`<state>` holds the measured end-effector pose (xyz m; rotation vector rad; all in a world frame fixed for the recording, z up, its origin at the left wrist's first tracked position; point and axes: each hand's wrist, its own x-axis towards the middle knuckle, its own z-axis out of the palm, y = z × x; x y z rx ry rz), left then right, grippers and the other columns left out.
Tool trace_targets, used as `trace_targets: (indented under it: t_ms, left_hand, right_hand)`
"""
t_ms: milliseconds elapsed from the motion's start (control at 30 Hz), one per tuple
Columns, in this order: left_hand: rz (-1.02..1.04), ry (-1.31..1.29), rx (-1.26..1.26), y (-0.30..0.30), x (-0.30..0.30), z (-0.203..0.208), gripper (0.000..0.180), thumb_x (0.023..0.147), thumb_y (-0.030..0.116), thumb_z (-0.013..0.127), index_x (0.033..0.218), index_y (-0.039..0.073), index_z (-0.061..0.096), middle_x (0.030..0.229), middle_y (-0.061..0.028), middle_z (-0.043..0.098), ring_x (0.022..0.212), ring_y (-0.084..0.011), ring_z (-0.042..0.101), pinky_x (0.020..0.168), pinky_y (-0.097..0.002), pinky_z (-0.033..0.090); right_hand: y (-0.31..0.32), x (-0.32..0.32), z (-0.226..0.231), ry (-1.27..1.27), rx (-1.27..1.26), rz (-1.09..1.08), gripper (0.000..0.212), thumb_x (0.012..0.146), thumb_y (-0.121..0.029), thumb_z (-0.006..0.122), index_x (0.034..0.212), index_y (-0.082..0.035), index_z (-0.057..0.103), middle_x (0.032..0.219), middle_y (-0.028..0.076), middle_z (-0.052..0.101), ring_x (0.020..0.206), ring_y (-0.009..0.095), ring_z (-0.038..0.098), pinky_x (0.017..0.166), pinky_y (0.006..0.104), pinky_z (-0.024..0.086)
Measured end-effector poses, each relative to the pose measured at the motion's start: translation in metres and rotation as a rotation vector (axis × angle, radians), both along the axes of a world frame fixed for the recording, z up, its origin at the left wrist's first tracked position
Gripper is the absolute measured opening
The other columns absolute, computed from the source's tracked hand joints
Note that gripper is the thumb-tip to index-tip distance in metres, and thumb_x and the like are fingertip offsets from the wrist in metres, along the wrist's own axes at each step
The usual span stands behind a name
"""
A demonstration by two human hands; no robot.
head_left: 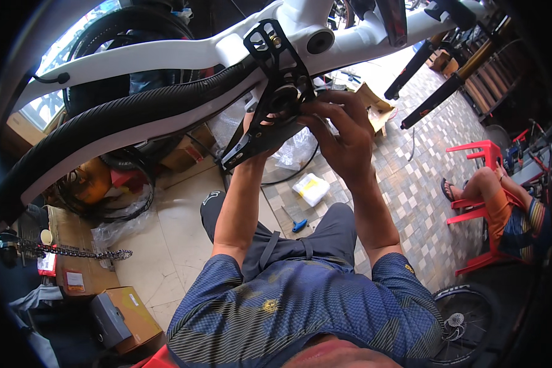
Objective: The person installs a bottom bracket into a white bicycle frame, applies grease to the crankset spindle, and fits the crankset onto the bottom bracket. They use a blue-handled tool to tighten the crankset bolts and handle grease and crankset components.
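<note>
A black bicycle chain guide (282, 101) with cut-out arms lies against the bottom bracket of a white bike frame (343, 46). My right hand (346, 132) is at the guide's right side, its thumb and fingers drawn together at the edge. Whether a small part sits between those fingertips is hidden. Behind the guide is my left hand (249, 121), with its fingers mostly covered by the black plate. A ribbed black protector (135, 113) runs along the frame's lower left tube.
A blue-handled tool (299, 226) and a white packet (311, 189) lie on the floor below. Cardboard boxes (129, 316) and a hanging chain (86, 252) are at left. A person (503, 214) sits on a red chair at right, above a wheel (466, 325).
</note>
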<state>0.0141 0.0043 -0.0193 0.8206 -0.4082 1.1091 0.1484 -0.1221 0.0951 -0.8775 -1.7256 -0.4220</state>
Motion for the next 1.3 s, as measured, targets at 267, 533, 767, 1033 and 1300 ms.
trace_targets:
  t_ms: [267, 533, 767, 1033, 1300]
  left_hand:
    - [0.025, 0.264, -0.125, 0.037, -0.018, -0.007, 0.041, 0.103, 0.023, 0.049, 0.131, -0.007, 0.058, 0.117, -0.0186, 0.070, 0.090, -0.0231, 0.074, 0.080, -0.0332, 0.063]
    - [0.068, 0.065, 0.056, 0.013, -0.013, 0.031, 0.039, 0.096, 0.019, 0.066, 0.130, 0.000, 0.058, 0.121, -0.0128, 0.067, 0.102, -0.0216, 0.068, 0.085, -0.0330, 0.060]
    - [-0.029, 0.129, 0.088, 0.023, -0.017, 0.033, 0.042, 0.093, 0.017, 0.072, 0.130, 0.003, 0.058, 0.123, -0.0107, 0.065, 0.105, -0.0203, 0.066, 0.085, -0.0320, 0.059]
    - [0.030, 0.173, 0.118, 0.017, -0.024, 0.029, 0.043, 0.093, 0.017, 0.072, 0.130, 0.003, 0.058, 0.124, -0.0109, 0.065, 0.105, -0.0207, 0.066, 0.085, -0.0326, 0.059]
    - [0.188, 0.271, 0.170, 0.012, -0.018, 0.030, 0.044, 0.093, 0.018, 0.072, 0.131, 0.003, 0.057, 0.125, -0.0112, 0.064, 0.105, -0.0210, 0.066, 0.085, -0.0333, 0.059]
  right_hand:
    - [-0.002, -0.013, -0.002, 0.097, -0.066, 0.079, 0.023, 0.079, -0.003, 0.083, 0.100, -0.007, 0.074, 0.099, 0.009, 0.067, 0.086, 0.023, 0.071, 0.070, 0.0338, 0.056]
    - [-0.004, -0.015, -0.010, 0.222, -0.160, 0.113, 0.021, 0.079, -0.002, 0.083, 0.098, -0.005, 0.075, 0.098, 0.009, 0.068, 0.085, 0.020, 0.069, 0.071, 0.0313, 0.055]
    - [0.001, -0.014, -0.007, 0.272, -0.214, 0.189, 0.018, 0.080, 0.004, 0.080, 0.096, -0.002, 0.075, 0.095, 0.008, 0.070, 0.083, 0.016, 0.069, 0.071, 0.0290, 0.055]
    - [0.005, -0.013, -0.009, 0.249, -0.146, 0.174, 0.018, 0.082, 0.007, 0.076, 0.097, -0.003, 0.075, 0.098, 0.009, 0.071, 0.082, 0.017, 0.070, 0.071, 0.0280, 0.055]
    - [0.021, 0.002, -0.030, 0.528, -0.304, 0.411, 0.043, 0.081, 0.005, 0.081, 0.114, -0.004, 0.056, 0.111, 0.008, 0.064, 0.101, 0.014, 0.062, 0.089, 0.0294, 0.051]
